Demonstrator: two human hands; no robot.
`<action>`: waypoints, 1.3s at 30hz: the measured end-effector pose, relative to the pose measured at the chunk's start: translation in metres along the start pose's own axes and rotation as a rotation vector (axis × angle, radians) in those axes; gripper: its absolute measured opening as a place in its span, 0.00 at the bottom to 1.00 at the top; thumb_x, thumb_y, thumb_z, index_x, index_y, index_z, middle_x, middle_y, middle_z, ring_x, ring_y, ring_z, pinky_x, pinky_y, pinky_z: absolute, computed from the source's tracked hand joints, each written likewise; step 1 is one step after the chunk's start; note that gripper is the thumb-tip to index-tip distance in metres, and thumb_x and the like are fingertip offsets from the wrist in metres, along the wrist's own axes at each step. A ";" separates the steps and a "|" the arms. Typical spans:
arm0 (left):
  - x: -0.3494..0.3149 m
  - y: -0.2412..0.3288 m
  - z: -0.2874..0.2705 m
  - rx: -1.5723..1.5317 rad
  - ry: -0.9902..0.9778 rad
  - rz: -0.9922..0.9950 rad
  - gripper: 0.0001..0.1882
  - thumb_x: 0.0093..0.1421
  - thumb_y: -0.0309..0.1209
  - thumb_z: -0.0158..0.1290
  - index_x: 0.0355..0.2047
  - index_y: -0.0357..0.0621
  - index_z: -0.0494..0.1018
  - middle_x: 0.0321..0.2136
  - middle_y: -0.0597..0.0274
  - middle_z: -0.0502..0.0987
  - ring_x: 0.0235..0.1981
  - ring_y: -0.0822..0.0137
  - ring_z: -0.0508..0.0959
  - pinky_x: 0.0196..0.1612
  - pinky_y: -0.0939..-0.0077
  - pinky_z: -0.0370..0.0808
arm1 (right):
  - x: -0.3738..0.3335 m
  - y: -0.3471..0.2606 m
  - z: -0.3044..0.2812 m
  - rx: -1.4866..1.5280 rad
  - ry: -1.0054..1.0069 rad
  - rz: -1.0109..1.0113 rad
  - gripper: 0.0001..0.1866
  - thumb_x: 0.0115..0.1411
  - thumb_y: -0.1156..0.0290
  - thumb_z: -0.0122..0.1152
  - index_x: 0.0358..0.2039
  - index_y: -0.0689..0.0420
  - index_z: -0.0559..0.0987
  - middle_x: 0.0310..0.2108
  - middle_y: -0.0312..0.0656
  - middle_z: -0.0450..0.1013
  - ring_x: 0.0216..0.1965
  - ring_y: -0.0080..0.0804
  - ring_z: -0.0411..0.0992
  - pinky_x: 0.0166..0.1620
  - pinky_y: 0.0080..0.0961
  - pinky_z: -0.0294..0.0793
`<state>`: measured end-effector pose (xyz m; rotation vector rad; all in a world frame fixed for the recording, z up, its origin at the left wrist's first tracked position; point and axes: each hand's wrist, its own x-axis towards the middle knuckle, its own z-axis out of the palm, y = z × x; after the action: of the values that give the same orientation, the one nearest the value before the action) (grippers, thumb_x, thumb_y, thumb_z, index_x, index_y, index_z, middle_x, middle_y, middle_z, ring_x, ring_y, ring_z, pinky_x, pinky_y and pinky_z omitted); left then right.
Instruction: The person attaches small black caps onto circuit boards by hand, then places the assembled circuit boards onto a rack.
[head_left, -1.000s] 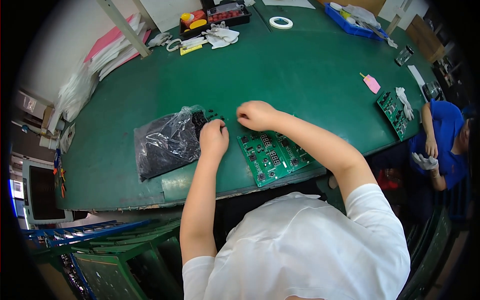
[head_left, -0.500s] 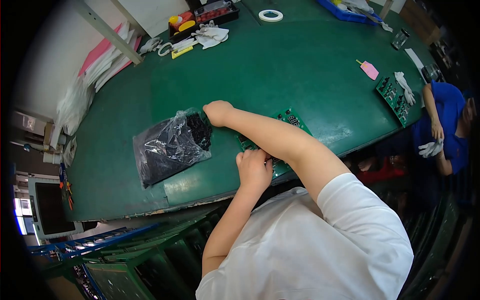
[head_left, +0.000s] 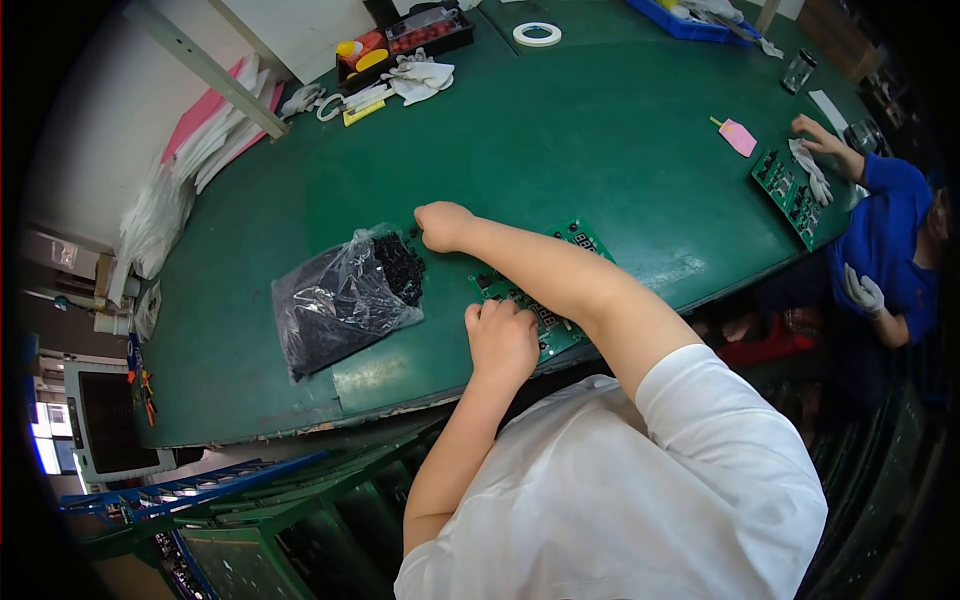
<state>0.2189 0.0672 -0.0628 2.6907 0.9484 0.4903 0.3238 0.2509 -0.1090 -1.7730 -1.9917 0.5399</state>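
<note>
A green circuit board (head_left: pixel 590 240) with digit displays and black components lies near the table's front edge, partly covered by my right forearm. My left hand (head_left: pixel 503 342) is at its near left side, with fingers curled and closed on the board. Crossing over the board to the left, my right hand (head_left: pixel 443 226) is closed beside the mouth of a clear plastic bag (head_left: pixel 335 310). Small black parts (head_left: pixel 402 268) fill the bag and show at its opening. The fingertips of my right hand face away, so what they pinch is hidden.
A co-worker in blue sits at the right, one hand above a white glove (head_left: pixel 810 172) beside another circuit board (head_left: pixel 785 190). A pink tag (head_left: pixel 738 138), a tape roll (head_left: pixel 538 34), a blue tray (head_left: pixel 690 22) and black bins (head_left: pixel 432 35) lie farther back.
My right hand has shifted slightly right, beside the bag. My left hand has moved slightly left and down on the board. The co-worker's bare hand has reached up over the table.
</note>
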 end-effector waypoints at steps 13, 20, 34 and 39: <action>0.000 -0.038 -0.009 -0.323 0.252 -0.032 0.01 0.47 0.27 0.56 0.21 0.45 0.76 0.27 0.62 0.73 0.37 0.59 0.72 0.42 0.59 0.64 | -0.208 0.005 -0.088 0.374 0.172 -0.280 0.05 0.51 0.76 0.59 0.29 0.59 0.75 0.27 0.41 0.72 0.31 0.38 0.71 0.34 0.31 0.70; -0.015 -0.013 -0.011 -0.120 0.130 -0.055 0.03 0.44 0.28 0.60 0.21 0.47 0.78 0.25 0.66 0.72 0.35 0.61 0.71 0.45 0.62 0.62 | -0.269 -0.006 -0.055 0.177 0.202 -0.338 0.07 0.46 0.78 0.58 0.28 0.54 0.76 0.27 0.37 0.70 0.35 0.37 0.68 0.50 0.39 0.62; -0.002 -0.024 -0.009 -0.164 0.037 -0.077 0.07 0.48 0.31 0.55 0.16 0.45 0.75 0.20 0.60 0.73 0.29 0.59 0.73 0.37 0.61 0.65 | -0.270 -0.018 -0.049 0.023 0.132 -0.376 0.05 0.46 0.74 0.60 0.26 0.54 0.75 0.27 0.36 0.68 0.37 0.34 0.67 0.56 0.43 0.59; 0.021 -0.099 -0.024 -0.177 0.414 -0.283 0.08 0.53 0.31 0.55 0.20 0.42 0.75 0.20 0.58 0.74 0.26 0.55 0.73 0.30 0.60 0.69 | -0.271 -0.014 -0.051 0.019 0.160 -0.406 0.05 0.46 0.74 0.60 0.26 0.54 0.75 0.27 0.36 0.68 0.38 0.34 0.67 0.57 0.45 0.58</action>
<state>0.1692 0.1586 -0.0693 2.2888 1.2970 1.0373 0.3666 -0.0193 -0.0729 -1.3004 -2.1415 0.2740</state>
